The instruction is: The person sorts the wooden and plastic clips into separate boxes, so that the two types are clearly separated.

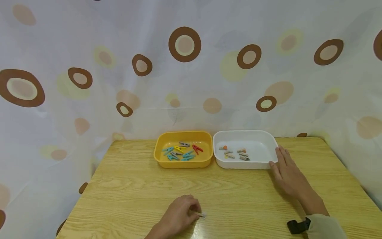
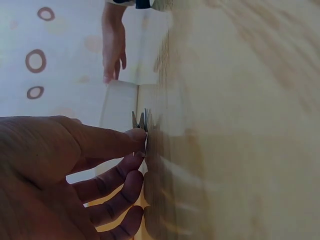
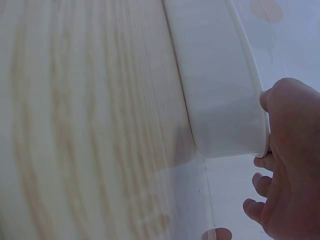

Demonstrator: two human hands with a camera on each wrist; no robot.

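Near the table's front, my left hand (image 1: 180, 214) pinches a small wooden clothespin (image 1: 199, 214) between thumb and fingers, low over the tabletop. In the left wrist view the clothespin (image 2: 138, 120) has its two prongs pointing away from the thumb. My right hand (image 1: 289, 174) rests against the right end of the white tray (image 1: 244, 165), its fingers fairly straight. The right wrist view shows the thumb of that hand (image 3: 295, 160) at the tray's rim (image 3: 250, 55). Inside the white tray lie several wooden clothespins (image 1: 229, 156), some with orange or yellow pieces.
Left of the white tray, and close beside it, stands a yellow tray (image 1: 183, 164) with several plastic clothespins (image 1: 188, 154) in blue, grey, yellow and red. Both trays are at the back of the wooden table (image 1: 134, 196), before a patterned cloth (image 1: 209, 83).
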